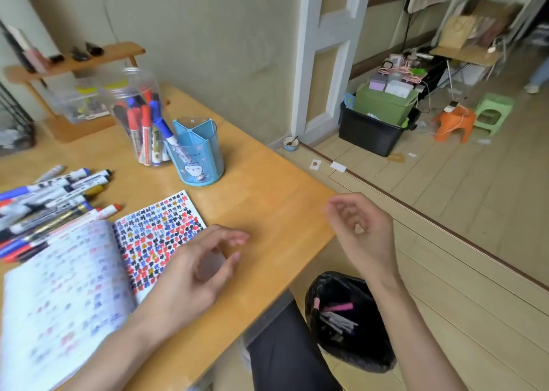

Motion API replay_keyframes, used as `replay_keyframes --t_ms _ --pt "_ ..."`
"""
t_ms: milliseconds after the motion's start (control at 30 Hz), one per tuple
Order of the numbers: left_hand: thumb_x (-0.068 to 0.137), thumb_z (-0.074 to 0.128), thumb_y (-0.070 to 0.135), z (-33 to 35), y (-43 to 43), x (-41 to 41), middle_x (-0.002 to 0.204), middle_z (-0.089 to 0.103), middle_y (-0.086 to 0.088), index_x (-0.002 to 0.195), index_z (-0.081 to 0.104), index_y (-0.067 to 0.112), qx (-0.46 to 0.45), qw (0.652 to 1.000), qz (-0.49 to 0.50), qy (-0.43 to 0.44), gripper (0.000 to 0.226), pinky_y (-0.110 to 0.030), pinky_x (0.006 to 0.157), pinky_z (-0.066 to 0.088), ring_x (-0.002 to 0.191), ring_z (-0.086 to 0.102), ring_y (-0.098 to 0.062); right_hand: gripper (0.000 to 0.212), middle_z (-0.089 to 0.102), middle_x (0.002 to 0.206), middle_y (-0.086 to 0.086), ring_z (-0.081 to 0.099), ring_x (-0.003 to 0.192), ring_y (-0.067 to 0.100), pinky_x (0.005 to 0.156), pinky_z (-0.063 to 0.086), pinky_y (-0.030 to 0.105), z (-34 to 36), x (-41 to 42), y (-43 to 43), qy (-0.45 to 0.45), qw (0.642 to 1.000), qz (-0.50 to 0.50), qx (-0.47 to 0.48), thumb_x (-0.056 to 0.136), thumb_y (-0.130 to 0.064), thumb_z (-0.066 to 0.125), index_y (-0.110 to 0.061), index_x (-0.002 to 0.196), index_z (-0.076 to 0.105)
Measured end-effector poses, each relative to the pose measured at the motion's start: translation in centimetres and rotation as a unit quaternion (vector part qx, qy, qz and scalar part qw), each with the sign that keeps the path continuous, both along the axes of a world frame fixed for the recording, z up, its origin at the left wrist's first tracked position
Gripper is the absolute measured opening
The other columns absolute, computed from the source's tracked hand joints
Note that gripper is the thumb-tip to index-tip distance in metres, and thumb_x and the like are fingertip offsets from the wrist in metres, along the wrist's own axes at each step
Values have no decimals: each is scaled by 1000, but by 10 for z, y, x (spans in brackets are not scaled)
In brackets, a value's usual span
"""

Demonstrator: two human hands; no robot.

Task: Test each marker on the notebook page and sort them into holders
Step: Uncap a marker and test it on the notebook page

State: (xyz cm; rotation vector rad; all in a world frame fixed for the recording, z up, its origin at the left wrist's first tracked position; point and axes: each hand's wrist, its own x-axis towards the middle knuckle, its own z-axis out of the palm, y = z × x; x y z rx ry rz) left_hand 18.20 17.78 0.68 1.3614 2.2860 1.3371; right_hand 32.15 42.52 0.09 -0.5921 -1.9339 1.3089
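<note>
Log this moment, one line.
left hand: empty, above notebook | right hand: empty, past table edge | blue holder: one marker | clear jar: several markers | loose markers: beside notebook

An open notebook (89, 272) is laid beside loose markers (50, 203), with a clear jar (138, 93) and a blue holder (202, 156) set behind. The left hand (196, 269) and the right hand (361, 233) are held loosely curled.

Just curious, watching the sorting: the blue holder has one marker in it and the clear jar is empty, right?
Not quite. The head view shows the clear jar is not empty: it holds several red and blue markers. The blue holder does have one marker in it.
</note>
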Motion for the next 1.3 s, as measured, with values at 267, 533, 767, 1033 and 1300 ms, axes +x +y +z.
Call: replay_keyframes --t_ms 267,533,767,1033,1300 --pt "101 64 19 9 -71 -36 118 71 21 116 72 29 0 992 124 11 19 -16 94 47 112 66 -1 11 72 85 -3 66 80 20 72 54 36 11 -89 -76 10 981 192 38 89 -10 79 -18 95 74" --pt "97 59 30 -14 -133 -62 106 73 18 114 71 31 -3 970 243 1 21 -28 76 53 87 69 -9 15 73 93 -9 69 88 11 74 53 27 13 -189 -168 -49 926 363 89 87 -26 77 -25 101 73" --pt "99 58 31 -19 -136 -64 101 73 16 110 69 27 28 966 255 -40 16 -36 79 56 81 70 -16 29 68 125 -4 62 116 11 100 50 30 9 -254 -195 -155 890 321 283 97 -24 70 -21 126 65" --pt "101 63 16 -22 -136 -67 100 73 12 111 68 26 49 965 252 -47 15 -33 72 54 76 66 -19 31 64 117 -1 53 113 19 94 41 32 0 -277 -201 -204 874 270 348 94 -37 73 -21 119 70" --pt "103 63 14 -19 -135 -68 100 75 12 112 69 25 101 953 275 -79 16 -32 75 58 84 72 -18 15 77 95 0 75 90 14 83 56 22 23 -259 -190 -71 925 374 -5 89 -16 81 -16 100 71"
